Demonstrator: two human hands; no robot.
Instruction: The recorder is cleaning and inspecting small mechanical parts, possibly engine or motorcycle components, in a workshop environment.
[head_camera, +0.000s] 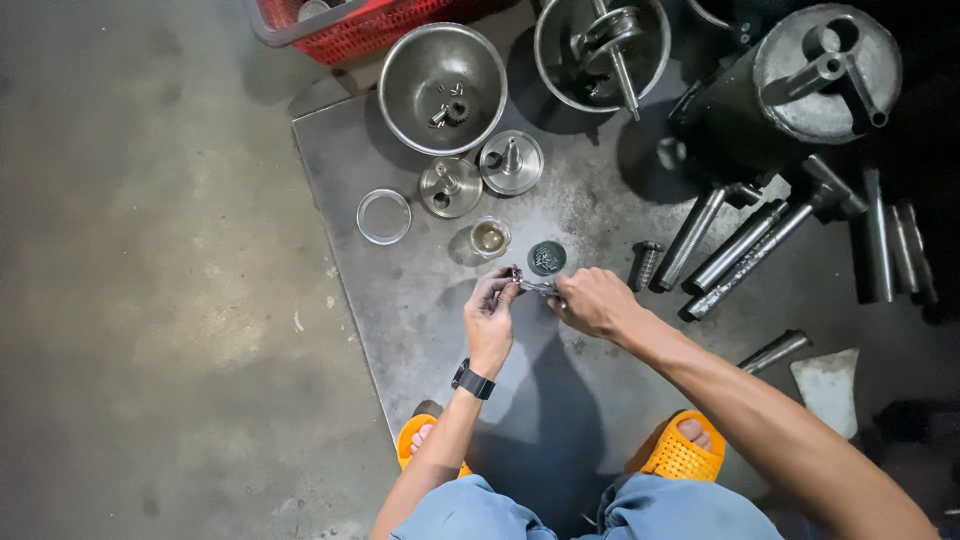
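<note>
I squat over a grey metal sheet (420, 290) on the floor. My left hand (490, 315), with a black watch on its wrist, pinches a small metal part (517, 276) at the fingertips. My right hand (592, 302) holds a thin metal tool (540, 288) whose tip meets that part. Both hands hover just above the sheet. Right behind them stand a small dark round lid with tiny parts (546, 258) and a small glass cup of yellowish liquid (490, 237).
A steel bowl with a gear (442, 75), a second bowl with a shaft (600, 45), two round flanged parts (451, 187) (511, 162), a clear dish (383, 216), several steel rods (740, 245), a black cylinder housing (800, 80), and a red basket (350, 25). My orange sandals (683, 452) rest near the sheet's front edge.
</note>
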